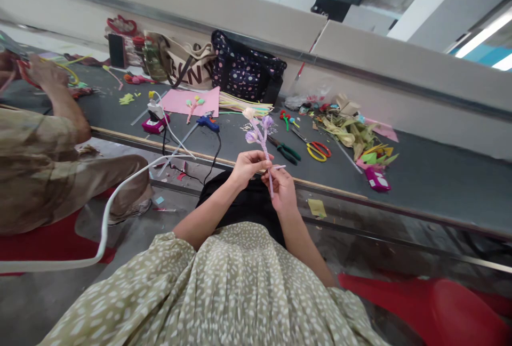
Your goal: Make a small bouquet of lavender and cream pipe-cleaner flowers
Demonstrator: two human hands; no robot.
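Above the table's front edge, my left hand (253, 168) pinches the purple stem of an artificial flower sprig (264, 146). It carries a cream bloom at the top and two lilac blooms lower down. My right hand (281, 185) is closed just below, with its fingers at the lower stem and at a short lilac strip that sticks out sideways. Whether that strip is joined to the stem I cannot tell. On the table behind the sprig lie green-handled pliers (285, 151). Scissors (314, 146) with yellow and red handles rest to their right.
A blue glue gun (208, 122) and a pink power strip (156, 123) with white cable lie left. Bags (246, 66) stand at the back. Dried leaves (352, 133) and a magenta box (376, 179) are right. A co-worker's arm (64, 95) reaches in at far left.
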